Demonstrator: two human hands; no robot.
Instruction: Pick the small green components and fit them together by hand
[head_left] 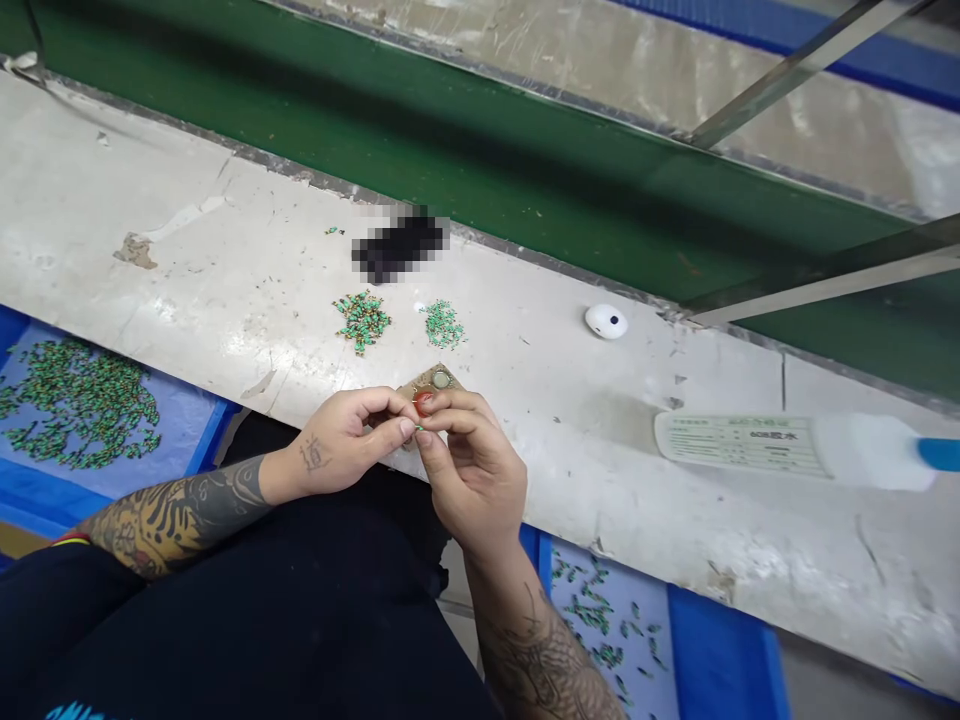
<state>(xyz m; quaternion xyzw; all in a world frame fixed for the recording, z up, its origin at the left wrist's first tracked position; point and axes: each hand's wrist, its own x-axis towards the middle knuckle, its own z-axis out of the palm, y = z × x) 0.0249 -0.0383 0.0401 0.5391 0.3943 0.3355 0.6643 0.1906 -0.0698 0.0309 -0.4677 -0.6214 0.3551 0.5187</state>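
Thumb and forefinger of my left hand (pixel 360 440) pinch a tiny green piece (pixel 418 428), too small to identify. My right hand (pixel 476 460) meets it there, its thumb and fingers closed at the same piece. Just beyond the fingertips is a small brown board (pixel 450 380) bearing a round metal disc (pixel 441 379) and a red round part (pixel 422 402); my hands partly cover it. Past the board lie two piles on the white bench: larger green-and-brown pieces (pixel 362 321) at left, smaller green pieces (pixel 444 324) at right.
A blue tray of green-and-brown pieces (pixel 82 405) sits lower left; another blue tray (pixel 720 640) with scattered green pieces is lower right. On the white bench (pixel 562 440) are a white rounded object (pixel 606 321) and a lying bottle (pixel 787 450). A green belt (pixel 450 150) runs behind.
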